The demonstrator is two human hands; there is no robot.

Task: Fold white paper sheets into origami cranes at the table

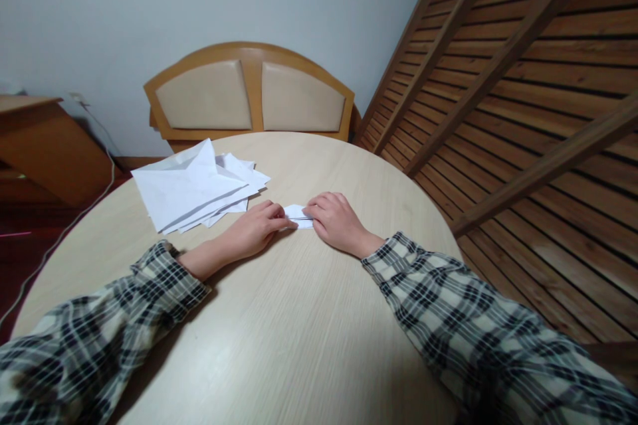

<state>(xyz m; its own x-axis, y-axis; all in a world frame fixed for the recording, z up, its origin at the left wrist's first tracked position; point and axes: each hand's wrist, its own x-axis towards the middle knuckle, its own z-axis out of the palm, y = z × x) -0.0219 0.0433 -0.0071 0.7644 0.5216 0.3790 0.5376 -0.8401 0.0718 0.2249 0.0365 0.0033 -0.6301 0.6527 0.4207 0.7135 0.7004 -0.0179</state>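
A small folded piece of white paper (298,214) lies on the round wooden table (279,332), between my two hands. My left hand (256,227) grips its left end, with thumb and fingers pressed together on the edge. On the right end, my right hand (336,222) has its fingers curled and pressed on the paper. Both hands rest low at the tabletop, and parts of the folded paper are hidden under the fingers. Past my left hand lies a loose pile of white paper sheets (187,189), some of them creased.
Behind the table stands a headboard (252,96) with two cream panels, against a pale wall. A slatted wooden frame (523,113) leans along the right side. At the left are a wooden cabinet (44,146) and a white cable (74,222) running down to the floor.
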